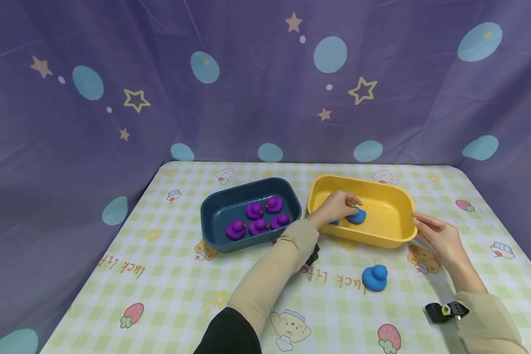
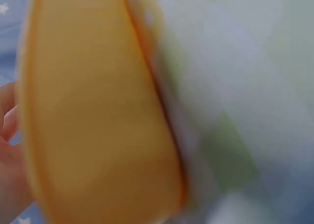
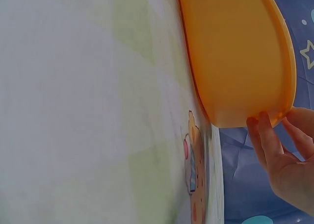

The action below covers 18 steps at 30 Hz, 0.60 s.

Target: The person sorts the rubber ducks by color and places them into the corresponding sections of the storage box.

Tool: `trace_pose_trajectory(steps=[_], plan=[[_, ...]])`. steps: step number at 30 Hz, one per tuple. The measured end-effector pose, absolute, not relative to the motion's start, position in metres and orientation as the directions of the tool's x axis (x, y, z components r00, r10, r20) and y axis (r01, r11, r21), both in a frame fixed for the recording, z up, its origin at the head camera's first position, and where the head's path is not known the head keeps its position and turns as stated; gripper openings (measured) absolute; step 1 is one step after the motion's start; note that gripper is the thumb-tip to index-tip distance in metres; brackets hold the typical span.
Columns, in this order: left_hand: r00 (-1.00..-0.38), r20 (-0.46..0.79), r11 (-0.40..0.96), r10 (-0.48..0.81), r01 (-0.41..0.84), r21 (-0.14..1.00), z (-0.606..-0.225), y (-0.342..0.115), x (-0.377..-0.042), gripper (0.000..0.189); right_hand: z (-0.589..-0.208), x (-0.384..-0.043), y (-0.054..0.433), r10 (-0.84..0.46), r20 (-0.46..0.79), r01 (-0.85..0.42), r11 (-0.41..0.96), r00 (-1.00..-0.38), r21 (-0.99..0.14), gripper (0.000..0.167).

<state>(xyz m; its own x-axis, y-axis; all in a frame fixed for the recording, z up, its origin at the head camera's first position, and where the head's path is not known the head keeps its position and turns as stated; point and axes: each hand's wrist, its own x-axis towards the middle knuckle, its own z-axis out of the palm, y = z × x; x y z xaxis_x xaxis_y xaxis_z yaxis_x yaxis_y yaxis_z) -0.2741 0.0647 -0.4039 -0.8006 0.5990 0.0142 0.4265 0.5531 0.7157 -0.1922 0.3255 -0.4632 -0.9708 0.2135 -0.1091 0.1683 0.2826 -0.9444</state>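
Note:
Inside the yellow tub (image 1: 391, 216), near its left end, my left hand (image 1: 336, 207) holds a blue toy duck (image 1: 356, 215) by the fingertips, low over the tub floor. Part of another blue piece (image 1: 335, 222) shows beneath that wrist, mostly hidden. At the tub's right end my right hand (image 1: 440, 238) pinches the rim; in the right wrist view its fingers (image 3: 265, 133) lie against the outer wall. The left wrist view has mostly the tub's outside wall (image 2: 98, 96), hiding the duck. A second blue duck (image 1: 374, 278) sits on the tablecloth in front of the tub.
A dark teal tub (image 1: 217, 206) with several purple ducks (image 1: 254, 210) stands left of the yellow one, close beside the left forearm. Both tubs rest on a checked tablecloth (image 1: 168, 290) with printed pictures. A purple curtain (image 1: 248, 113) hangs behind the table.

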Motion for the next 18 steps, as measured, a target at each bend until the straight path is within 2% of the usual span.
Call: trace_pose_trajectory(steps=[5, 13, 18], plan=[[-0.779, 0.054, 0.538, 0.625, 0.479, 0.694, -0.394, 0.059, -0.265, 0.021, -0.474, -0.196, 0.332, 0.215, -0.095, 0.158, 0.299, -0.972, -0.941, 0.059], [-0.754, 0.084, 0.553, 0.652, 0.548, 0.628, -0.383, 0.042, -0.253, 0.023, -0.437, -0.178, 0.311, 0.176, -0.081, 0.129, 0.284, -0.981, -0.95, 0.058], [-0.729, 0.093, 0.542, 0.678, 0.581, 0.607, -0.379, 0.029, -0.244, 0.024, -0.433, -0.176, 0.309, 0.174, -0.092, 0.134, 0.247, -0.98, -0.96, 0.055]])
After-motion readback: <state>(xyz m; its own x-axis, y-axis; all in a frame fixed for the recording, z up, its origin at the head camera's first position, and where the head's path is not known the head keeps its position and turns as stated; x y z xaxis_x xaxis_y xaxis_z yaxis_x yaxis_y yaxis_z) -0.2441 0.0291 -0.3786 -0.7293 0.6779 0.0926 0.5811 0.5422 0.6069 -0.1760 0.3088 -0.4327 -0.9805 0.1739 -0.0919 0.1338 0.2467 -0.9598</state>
